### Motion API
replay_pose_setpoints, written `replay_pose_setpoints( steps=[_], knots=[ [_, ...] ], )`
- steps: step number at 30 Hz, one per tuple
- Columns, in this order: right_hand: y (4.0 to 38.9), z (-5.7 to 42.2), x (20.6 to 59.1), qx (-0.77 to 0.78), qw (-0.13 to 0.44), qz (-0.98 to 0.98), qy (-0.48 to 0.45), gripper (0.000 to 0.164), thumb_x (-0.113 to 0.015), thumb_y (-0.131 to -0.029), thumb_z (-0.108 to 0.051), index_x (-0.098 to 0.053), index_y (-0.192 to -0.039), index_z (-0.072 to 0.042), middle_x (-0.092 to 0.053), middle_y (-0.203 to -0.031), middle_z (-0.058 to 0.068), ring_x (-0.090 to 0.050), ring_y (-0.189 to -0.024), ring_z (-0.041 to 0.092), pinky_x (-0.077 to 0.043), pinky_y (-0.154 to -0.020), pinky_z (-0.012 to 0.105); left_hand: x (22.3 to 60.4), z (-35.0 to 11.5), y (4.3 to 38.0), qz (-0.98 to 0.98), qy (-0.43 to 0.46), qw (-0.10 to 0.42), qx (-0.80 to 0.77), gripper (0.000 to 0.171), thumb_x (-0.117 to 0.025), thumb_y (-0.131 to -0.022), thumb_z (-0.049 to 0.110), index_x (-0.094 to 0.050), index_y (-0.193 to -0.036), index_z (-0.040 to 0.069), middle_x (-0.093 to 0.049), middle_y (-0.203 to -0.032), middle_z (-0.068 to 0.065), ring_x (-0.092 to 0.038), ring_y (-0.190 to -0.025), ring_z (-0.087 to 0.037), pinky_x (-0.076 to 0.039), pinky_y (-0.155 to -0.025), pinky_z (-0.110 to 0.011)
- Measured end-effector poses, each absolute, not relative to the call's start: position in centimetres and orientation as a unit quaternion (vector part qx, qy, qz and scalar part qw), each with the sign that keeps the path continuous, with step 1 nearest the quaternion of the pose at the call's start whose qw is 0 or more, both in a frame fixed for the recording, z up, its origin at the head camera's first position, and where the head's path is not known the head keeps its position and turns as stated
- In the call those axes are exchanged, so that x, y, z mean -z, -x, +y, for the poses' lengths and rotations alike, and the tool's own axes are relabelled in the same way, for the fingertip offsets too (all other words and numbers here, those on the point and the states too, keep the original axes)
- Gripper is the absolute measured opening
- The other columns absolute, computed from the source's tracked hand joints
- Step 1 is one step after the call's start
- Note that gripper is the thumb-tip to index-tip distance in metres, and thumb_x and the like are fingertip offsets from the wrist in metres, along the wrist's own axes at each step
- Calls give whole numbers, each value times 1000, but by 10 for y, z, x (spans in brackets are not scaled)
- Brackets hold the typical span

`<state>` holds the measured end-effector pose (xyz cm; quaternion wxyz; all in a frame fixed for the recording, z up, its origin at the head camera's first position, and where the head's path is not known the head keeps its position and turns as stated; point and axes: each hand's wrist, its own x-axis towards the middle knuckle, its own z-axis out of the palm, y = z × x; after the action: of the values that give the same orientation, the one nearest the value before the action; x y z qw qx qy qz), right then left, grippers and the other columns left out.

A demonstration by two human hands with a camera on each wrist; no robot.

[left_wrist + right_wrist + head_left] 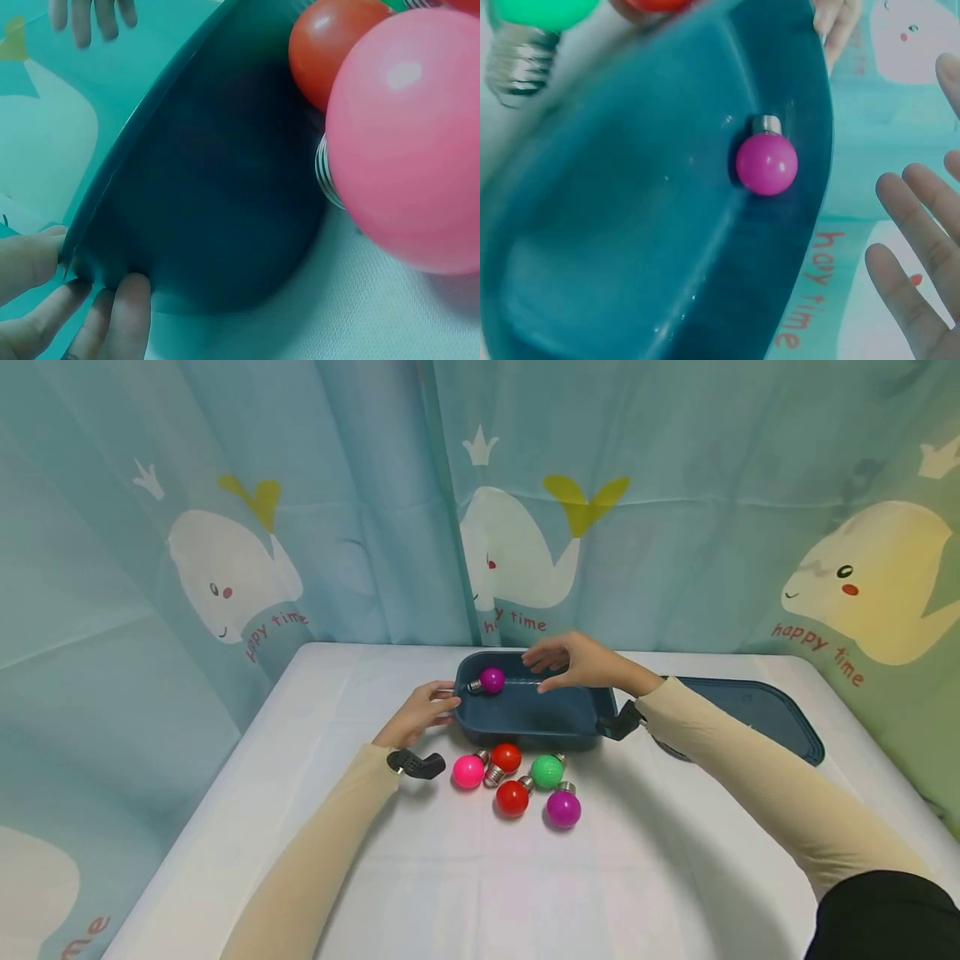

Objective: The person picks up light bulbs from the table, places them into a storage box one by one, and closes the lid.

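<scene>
Left fingers (129,319) pinch the dark bin (525,739), right fingers (901,292) spread wide above it, 1 purple bulb (492,680) between them, 5 more bulbs (512,798) on the table (487,893) before them.

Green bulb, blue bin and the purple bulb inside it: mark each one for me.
Green bulb (547,771): head view, on its round globe.
Blue bin (536,710): head view, on its bare inner floor.
Purple bulb (767,165): right wrist view, on its globe.

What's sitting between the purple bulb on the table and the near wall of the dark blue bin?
The green bulb: in the head view it lies between that purple bulb and the dark blue bin.
</scene>
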<state>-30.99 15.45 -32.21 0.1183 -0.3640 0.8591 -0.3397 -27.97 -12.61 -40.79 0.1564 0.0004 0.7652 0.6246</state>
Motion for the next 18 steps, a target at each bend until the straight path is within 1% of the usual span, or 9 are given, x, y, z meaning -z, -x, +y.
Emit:
replay_pose_setpoints(
  steps=[4,8,11,18],
  knots=[
    [295,162,319,337,122,855,375,52,-78,-76,-11,-58,-123,1,-63,-122,18,-63,-108,29,-51,-95,44,406,-126,279,764,0,158,-625,48,-51,-96,9,-35,-140,-3,-40,-137,-24,-53,-115,-30,-47,-102,-41],
    [281,171,320,331,128,851,387,52,-78,-76,-14,-59,-123,-3,-63,-122,15,-64,-107,26,-53,-93,42,406,-126,279,762,1,160,-627,48,-51,-96,8,-35,-140,-3,-40,-138,-24,-52,-117,-31,-47,-102,-41],
    [271,178,321,325,129,847,400,52,-78,-76,-17,-60,-123,-7,-64,-121,11,-64,-107,22,-52,-94,39,406,-126,279,762,2,161,-627,49,-51,-96,9,-35,-141,-3,-40,-138,-24,-52,-117,-31,-48,-101,-40],
    [247,191,323,323,147,832,425,55,-78,-76,-27,-59,-123,-5,-65,-120,10,-63,-107,21,-51,-96,41,406,-126,279,765,-2,162,-624,49,-51,-96,9,-34,-141,-3,-39,-138,-24,-52,-116,-29,-47,-101,-40]
  ],
)
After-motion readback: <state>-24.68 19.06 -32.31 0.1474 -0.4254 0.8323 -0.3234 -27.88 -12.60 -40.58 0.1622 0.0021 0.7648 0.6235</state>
